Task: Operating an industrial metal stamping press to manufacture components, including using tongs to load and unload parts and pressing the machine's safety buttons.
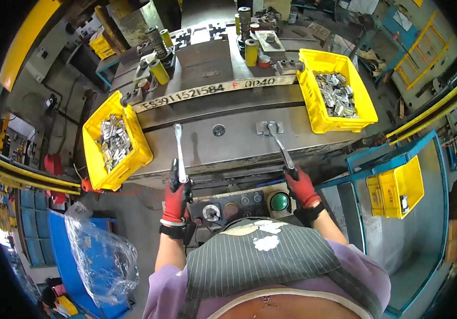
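In a red and black glove, my left hand (pixel 175 198) is closed round the handle of a shiny ratchet wrench (pixel 180 151). That wrench points away from me, its head raised over the steel machine bed (pixel 228 141). My right hand (pixel 302 189), gloved alike, grips the end of a second, darker ratchet wrench (pixel 282 147). Its head is at a small metal block (pixel 262 127) on the bed; whether it is seated on a bolt there is too small to tell. Between the two wrenches, a round fitting (pixel 218 130) is set in the bed.
Yellow bins of small metal parts stand left (pixel 91 154) and right (pixel 365 109) on the bed. Behind lies a marked die plate (pixel 207 97) with yellow posts (pixel 159 71). Near me, a control panel carries a green button (pixel 280 201). A yellow crate (pixel 393 186) sits in a blue-framed cart.
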`<action>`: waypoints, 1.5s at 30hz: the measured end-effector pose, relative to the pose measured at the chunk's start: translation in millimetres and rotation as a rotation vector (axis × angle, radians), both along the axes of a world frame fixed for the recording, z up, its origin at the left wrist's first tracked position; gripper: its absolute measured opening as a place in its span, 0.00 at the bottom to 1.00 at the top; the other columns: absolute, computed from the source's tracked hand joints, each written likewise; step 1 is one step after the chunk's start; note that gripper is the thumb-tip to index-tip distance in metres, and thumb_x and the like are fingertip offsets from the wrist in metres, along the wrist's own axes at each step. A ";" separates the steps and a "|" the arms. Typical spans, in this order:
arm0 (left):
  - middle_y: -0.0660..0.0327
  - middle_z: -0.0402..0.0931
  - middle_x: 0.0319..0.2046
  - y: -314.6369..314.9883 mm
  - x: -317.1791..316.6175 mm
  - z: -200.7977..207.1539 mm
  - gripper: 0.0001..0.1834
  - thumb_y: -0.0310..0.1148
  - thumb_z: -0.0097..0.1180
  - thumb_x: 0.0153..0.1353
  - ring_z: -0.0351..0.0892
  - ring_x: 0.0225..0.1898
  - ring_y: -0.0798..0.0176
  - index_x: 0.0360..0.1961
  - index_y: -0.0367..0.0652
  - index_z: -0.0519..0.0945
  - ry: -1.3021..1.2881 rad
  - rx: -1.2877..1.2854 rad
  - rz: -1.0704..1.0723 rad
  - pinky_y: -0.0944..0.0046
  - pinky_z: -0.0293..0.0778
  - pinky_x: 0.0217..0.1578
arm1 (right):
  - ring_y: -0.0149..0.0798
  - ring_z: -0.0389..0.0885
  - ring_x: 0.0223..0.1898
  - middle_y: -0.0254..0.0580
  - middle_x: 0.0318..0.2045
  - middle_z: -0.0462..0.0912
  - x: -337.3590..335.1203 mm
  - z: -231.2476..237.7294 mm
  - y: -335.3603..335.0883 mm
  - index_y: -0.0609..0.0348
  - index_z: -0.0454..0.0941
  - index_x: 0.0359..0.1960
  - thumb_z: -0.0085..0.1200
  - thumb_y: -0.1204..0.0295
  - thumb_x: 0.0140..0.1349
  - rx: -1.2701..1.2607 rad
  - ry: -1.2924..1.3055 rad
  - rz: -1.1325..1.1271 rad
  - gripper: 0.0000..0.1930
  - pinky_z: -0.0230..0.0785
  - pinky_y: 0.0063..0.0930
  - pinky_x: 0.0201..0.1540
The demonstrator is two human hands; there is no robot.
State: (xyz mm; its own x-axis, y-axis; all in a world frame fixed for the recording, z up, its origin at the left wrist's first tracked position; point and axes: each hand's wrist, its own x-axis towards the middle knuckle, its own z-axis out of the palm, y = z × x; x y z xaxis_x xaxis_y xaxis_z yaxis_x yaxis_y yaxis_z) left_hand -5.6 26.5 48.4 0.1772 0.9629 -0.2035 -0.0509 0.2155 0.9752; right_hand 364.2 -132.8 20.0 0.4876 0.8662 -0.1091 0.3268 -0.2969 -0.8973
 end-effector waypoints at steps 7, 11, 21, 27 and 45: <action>0.67 0.69 0.24 9.4 8.6 10.4 0.32 0.23 0.46 0.55 0.62 0.17 0.76 0.62 0.51 0.55 -0.065 0.077 -0.084 0.76 0.60 0.12 | 0.29 0.71 0.26 0.37 0.23 0.74 -20.3 83.4 51.5 0.59 0.66 0.48 0.55 0.69 0.51 0.214 -0.024 0.070 0.22 0.65 0.25 0.30; 0.67 0.68 0.24 7.1 15.3 38.7 0.33 0.22 0.47 0.54 0.63 0.18 0.77 0.62 0.48 0.54 -0.120 0.008 -0.049 0.77 0.60 0.14 | 0.42 0.74 0.32 0.47 0.30 0.74 -33.2 151.5 157.6 0.57 0.59 0.55 0.54 0.66 0.54 0.368 -0.080 0.201 0.27 0.65 0.31 0.36; 0.66 0.69 0.26 11.2 -2.3 26.4 0.34 0.21 0.45 0.54 0.63 0.18 0.76 0.63 0.53 0.54 -0.049 0.046 -0.032 0.76 0.61 0.14 | 0.54 0.72 0.45 0.61 0.39 0.75 -44.1 209.8 369.1 0.65 0.67 0.44 0.53 0.58 0.51 0.088 -0.445 0.180 0.25 0.64 0.39 0.48; 0.67 0.70 0.27 8.6 -22.7 7.1 0.34 0.21 0.46 0.55 0.63 0.17 0.76 0.62 0.55 0.55 -0.044 0.009 -0.019 0.76 0.62 0.14 | 0.54 0.72 0.47 0.61 0.42 0.74 -35.4 211.3 372.0 0.66 0.66 0.47 0.53 0.57 0.52 0.091 -0.471 0.227 0.27 0.64 0.38 0.49; 0.64 0.72 0.40 10.6 -6.1 -25.5 0.31 0.20 0.53 0.51 0.70 0.37 0.72 0.58 0.39 0.61 0.042 0.077 -0.145 0.72 0.67 0.39 | 0.29 0.74 0.20 0.35 0.20 0.76 14.9 185.2 389.2 0.55 0.74 0.31 0.47 0.57 0.59 0.071 0.778 0.470 0.14 0.66 0.24 0.21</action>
